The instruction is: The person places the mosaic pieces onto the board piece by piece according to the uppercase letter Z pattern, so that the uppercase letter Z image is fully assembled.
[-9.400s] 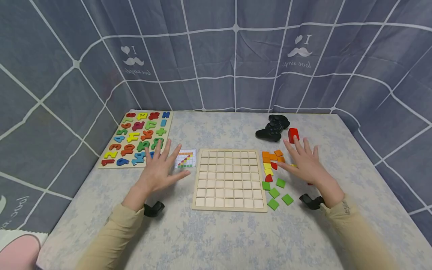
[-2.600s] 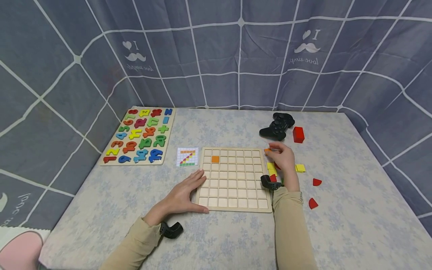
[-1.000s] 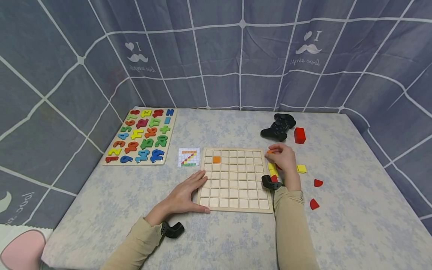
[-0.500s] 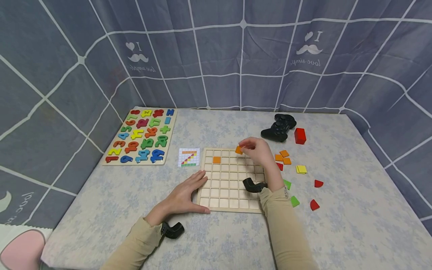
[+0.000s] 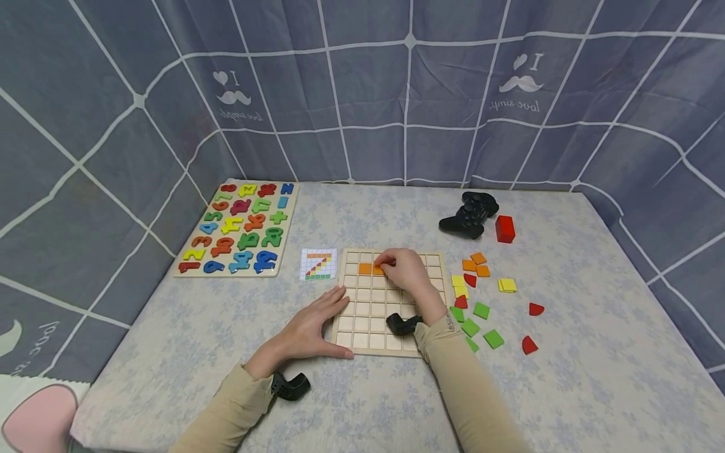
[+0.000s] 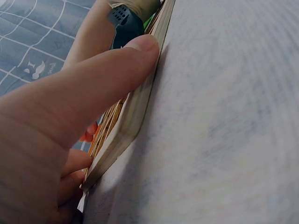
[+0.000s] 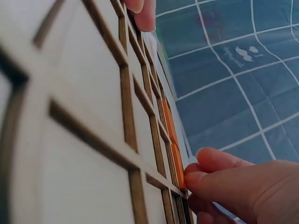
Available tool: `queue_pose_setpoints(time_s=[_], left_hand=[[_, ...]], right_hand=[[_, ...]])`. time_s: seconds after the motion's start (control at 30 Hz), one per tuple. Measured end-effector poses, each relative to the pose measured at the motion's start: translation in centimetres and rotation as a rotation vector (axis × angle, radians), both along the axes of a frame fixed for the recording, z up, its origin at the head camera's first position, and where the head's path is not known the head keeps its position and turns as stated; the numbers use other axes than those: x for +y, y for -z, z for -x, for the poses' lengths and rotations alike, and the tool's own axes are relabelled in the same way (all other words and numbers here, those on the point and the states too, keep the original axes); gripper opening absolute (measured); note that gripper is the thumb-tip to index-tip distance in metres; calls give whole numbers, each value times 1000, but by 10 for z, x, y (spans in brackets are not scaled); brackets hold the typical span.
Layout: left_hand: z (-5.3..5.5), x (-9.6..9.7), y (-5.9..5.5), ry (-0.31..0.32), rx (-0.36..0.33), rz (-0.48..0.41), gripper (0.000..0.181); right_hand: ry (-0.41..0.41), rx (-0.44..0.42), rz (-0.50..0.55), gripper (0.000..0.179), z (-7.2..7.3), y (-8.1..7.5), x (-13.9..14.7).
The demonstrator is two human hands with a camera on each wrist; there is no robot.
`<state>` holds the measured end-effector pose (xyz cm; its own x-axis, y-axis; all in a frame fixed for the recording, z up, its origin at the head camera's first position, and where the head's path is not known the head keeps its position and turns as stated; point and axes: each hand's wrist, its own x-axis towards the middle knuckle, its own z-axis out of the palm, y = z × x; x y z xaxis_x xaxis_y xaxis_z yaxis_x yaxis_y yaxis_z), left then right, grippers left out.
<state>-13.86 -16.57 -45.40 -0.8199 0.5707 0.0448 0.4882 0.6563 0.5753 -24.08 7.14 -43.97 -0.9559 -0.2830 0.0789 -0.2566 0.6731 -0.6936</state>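
Observation:
A wooden grid board [image 5: 362, 324] lies mid-table, with one orange square tile [image 5: 365, 268] in an upper-left cell. My right hand [image 5: 410, 274] pinches a second orange tile [image 5: 377, 270] at the cell just right of it. In the right wrist view this held tile [image 7: 177, 165] sits against the grid, thumb and fingertips at its edge. My left hand [image 5: 303, 328] rests along the board's left side, fingers extended. The left wrist view shows its thumb [image 6: 107, 77] laid on the near edge. A pattern card [image 5: 318, 264] lies left of the board.
Right of the board lie loose orange tiles [image 5: 483, 271], yellow tiles [image 5: 506, 285], green tiles [image 5: 494, 338] and red quarter-round pieces [image 5: 529, 345]. Behind are a black game controller [image 5: 470, 215] and red block [image 5: 505, 229]. A number puzzle board [image 5: 272, 255] lies at left.
My right hand has taken an orange tile from the pile at right and carried it left across the board to beside the placed one. The left hand stays on the board's edge.

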Motion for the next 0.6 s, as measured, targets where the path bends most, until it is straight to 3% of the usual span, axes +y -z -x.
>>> queue_pose_setpoints(time_s=[0.07,0.23,0.6], left_hand=[[0,0,0,2,8,-5,105],[-1,1,0,2,5,-11,106],[0,0,0,14,13,-16,104]], right_hand=[[-6,29,-3,13,-1,0,1],[1,5,44,19,-2,-13,14],[31,-23,138,26,-3,-34,63]])
